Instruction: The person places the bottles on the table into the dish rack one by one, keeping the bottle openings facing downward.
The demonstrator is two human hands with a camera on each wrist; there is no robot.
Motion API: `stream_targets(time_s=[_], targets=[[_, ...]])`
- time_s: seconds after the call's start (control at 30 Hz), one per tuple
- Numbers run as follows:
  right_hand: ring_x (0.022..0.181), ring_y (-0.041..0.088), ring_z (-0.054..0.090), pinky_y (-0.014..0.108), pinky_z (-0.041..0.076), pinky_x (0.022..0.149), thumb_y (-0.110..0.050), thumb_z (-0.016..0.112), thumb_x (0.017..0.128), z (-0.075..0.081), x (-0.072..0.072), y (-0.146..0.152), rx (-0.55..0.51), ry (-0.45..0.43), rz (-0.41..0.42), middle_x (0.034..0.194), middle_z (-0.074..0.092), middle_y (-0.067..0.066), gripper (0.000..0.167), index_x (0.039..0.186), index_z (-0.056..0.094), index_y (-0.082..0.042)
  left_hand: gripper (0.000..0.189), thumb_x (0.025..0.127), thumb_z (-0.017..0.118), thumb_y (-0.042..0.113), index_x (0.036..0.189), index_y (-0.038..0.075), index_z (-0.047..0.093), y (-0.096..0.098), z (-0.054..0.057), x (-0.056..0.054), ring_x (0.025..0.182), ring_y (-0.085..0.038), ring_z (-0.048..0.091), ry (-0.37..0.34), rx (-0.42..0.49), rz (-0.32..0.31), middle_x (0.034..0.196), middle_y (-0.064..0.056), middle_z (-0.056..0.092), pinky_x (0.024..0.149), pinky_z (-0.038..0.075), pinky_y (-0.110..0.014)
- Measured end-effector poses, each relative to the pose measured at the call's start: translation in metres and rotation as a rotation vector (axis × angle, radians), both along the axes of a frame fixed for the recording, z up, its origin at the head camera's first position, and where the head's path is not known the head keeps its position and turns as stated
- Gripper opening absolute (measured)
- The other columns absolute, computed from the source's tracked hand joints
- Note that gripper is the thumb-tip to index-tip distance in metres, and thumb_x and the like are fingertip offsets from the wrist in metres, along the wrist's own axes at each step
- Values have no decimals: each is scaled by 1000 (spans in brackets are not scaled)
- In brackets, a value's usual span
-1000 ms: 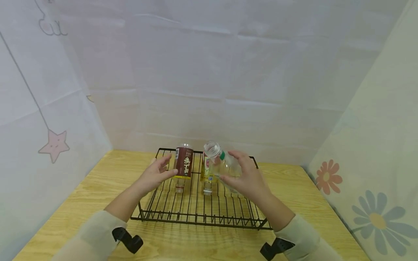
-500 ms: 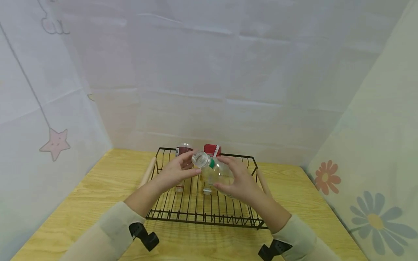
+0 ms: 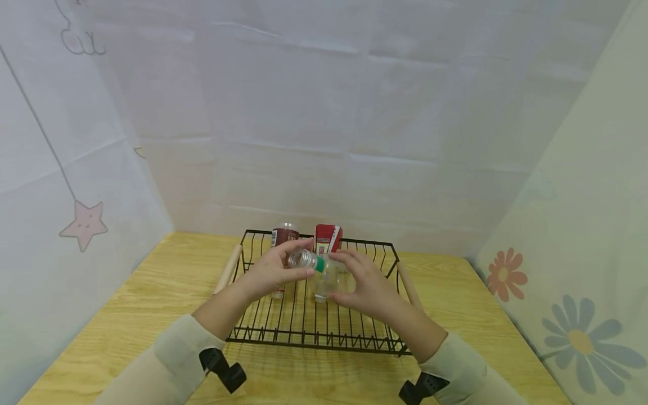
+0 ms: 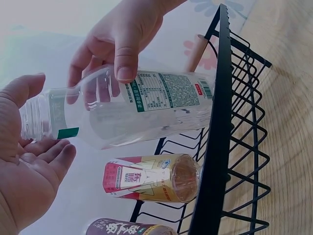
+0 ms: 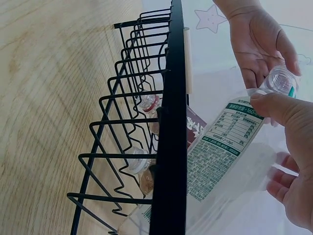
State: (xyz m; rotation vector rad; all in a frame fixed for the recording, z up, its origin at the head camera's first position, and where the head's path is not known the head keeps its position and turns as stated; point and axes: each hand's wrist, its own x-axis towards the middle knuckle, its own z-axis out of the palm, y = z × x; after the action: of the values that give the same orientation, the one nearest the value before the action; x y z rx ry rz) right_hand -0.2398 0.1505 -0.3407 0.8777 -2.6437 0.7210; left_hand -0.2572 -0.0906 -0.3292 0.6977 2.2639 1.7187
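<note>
A clear plastic bottle (image 4: 166,115) with a green-and-white label and no cap is held tilted over a black wire rack (image 3: 314,345), its mouth pointing left. My right hand (image 3: 374,289) grips it round the shoulder, thumb on one side and fingers behind, as the left wrist view shows. Around the neck sits my left hand (image 3: 268,270), thumb on one side and fingers on the other. In the rack, just behind the hands, lie a bottle with a red and yellow label (image 4: 146,178) and a bottle with a maroon label (image 3: 284,236), partly hidden by my left hand.
The rack has wooden side handles (image 3: 230,267) and stands on a wood-grain table (image 3: 152,292). Patterned cloth (image 3: 324,112) hangs behind and on both sides. The two bottles in the rack have capped necks toward its front.
My left hand has moved right from beside the maroon-labelled bottle to the clear bottle's neck. My right hand has brought the clear bottle left and lower, uncovering the red end of the bottle behind.
</note>
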Motion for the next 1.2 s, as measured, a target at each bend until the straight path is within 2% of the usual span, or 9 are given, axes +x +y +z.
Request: stream_targets(time_s=[0.23, 0.5, 0.67, 0.87, 1.07, 1.2], targets=[[127, 32, 51, 54, 48, 98, -27, 84, 77, 1, 0, -1, 35, 10, 16, 141, 51, 10, 72, 140, 52, -12, 61, 89, 72, 21, 143, 8, 47, -1, -2, 1, 112, -28, 60, 5, -40, 0, 131, -23, 56, 86, 56, -36], [130, 33, 49, 57, 45, 101, -31, 83, 78, 0, -1, 0, 67, -2, 24, 144, 50, 8, 73, 142, 50, -16, 54, 88, 73, 20, 137, 8, 53, -1, -3, 3, 103, -23, 63, 18, -47, 21, 125, -21, 61, 80, 57, -36], [135, 37, 45, 60, 43, 102, -34, 82, 79, -1, -3, 0, 65, -30, 9, 149, 45, 11, 80, 148, 44, -19, 53, 88, 73, 20, 136, 7, 54, -2, -9, 2, 100, -24, 63, 15, -29, 53, 123, -21, 61, 75, 56, -33], [140, 39, 38, 65, 42, 101, -34, 83, 78, -2, -3, 4, -60, -120, -54, 155, 38, 10, 87, 152, 37, -28, 50, 87, 74, 19, 134, 9, 57, -4, -14, 2, 99, -25, 62, -15, 15, 145, 121, -21, 60, 74, 56, -33], [140, 39, 39, 64, 39, 104, -31, 81, 80, -4, -4, 13, -189, -132, -103, 154, 39, 11, 87, 153, 33, -22, 50, 87, 73, 17, 134, 12, 58, -10, -19, 4, 107, -30, 61, -44, 81, 243, 132, -23, 53, 79, 58, -35], [140, 40, 38, 66, 37, 104, -32, 78, 84, -7, -6, 21, -306, -172, -187, 156, 35, 10, 83, 153, 32, -22, 51, 89, 71, 14, 137, 13, 54, -14, -21, 5, 114, -30, 59, -63, 148, 275, 137, -22, 50, 81, 56, -33]])
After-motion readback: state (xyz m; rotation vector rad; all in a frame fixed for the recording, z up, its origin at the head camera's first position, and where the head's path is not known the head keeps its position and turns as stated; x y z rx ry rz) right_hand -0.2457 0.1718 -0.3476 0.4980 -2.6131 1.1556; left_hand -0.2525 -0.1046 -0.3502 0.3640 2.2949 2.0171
